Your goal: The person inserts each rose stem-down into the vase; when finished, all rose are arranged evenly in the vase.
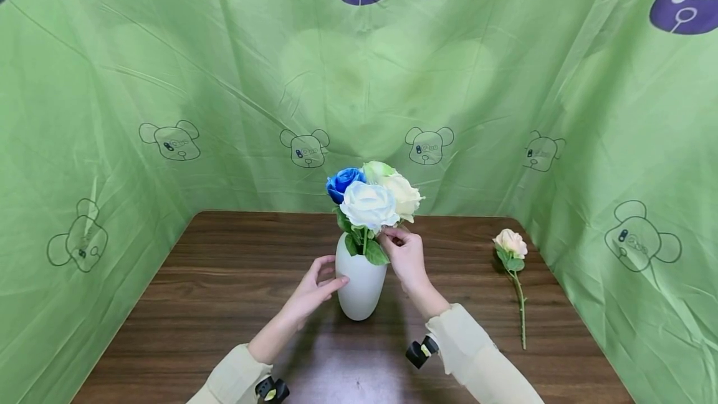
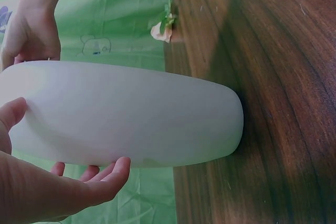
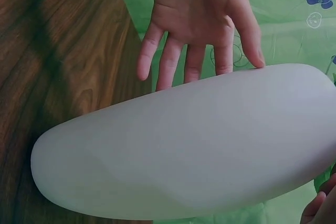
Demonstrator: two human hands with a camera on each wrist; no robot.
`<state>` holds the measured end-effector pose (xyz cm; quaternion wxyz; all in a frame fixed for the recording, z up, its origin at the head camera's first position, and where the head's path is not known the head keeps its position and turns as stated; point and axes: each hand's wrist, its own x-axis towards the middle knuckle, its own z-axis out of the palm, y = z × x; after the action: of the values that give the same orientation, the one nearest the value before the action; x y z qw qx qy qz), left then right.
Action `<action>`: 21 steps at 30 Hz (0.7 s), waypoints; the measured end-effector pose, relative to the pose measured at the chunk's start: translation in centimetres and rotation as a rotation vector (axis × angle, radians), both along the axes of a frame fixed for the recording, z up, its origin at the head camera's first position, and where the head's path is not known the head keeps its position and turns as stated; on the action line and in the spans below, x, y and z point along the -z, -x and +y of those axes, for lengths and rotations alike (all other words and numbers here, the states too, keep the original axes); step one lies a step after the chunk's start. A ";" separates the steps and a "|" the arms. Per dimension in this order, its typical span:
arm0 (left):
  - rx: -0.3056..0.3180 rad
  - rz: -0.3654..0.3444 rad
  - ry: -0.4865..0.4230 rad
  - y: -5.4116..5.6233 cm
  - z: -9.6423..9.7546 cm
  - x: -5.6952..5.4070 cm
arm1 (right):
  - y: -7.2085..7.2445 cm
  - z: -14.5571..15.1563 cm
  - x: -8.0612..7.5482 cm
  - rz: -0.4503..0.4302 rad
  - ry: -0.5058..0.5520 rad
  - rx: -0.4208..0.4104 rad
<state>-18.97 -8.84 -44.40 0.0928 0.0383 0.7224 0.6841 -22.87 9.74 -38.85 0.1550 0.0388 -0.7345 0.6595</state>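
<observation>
A white vase (image 1: 360,288) stands upright on the table, holding a blue rose (image 1: 343,184), a pale blue rose (image 1: 369,206), a cream rose (image 1: 405,197) and a greenish-white rose (image 1: 378,171). Green leaves (image 1: 376,252) hang over its rim. My left hand (image 1: 311,289) is at the vase's left side, its thumb touching the wall; the right wrist view shows that hand's fingers (image 3: 193,64) stretched out. At the rim, my right hand (image 1: 407,259) pinches below the cream rose, its fingertips partly hidden by the blooms.
A peach rose (image 1: 512,243) with a long stem lies on the brown wooden table (image 1: 241,260) at the right. Green printed cloth (image 1: 224,67) encloses the table's back and sides. Black wrist cameras (image 1: 422,351) sit below both sleeves.
</observation>
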 end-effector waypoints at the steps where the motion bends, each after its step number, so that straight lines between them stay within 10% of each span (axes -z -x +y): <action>1: 0.000 0.001 0.000 0.0 0.0 0.0 | 0.0 0.0 0.1 0.000 -0.002 0.002; 13: 0.002 -0.006 -0.009 0.0 0.0 0.0 | -1.1 1.1 -1.1 0.054 0.114 -0.043; 16: 0.002 -0.006 -0.006 0.0 0.0 -0.1 | 1.1 3.1 2.3 0.123 0.138 -0.068; 21: 0.006 -0.002 -0.002 0.0 -0.1 -0.1 | 9.6 9.8 15.3 0.180 0.093 -0.069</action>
<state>-18.93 -8.91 -44.34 0.0954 0.0398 0.7216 0.6846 -32.47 19.58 -54.15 0.1992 0.1161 -0.6842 0.6919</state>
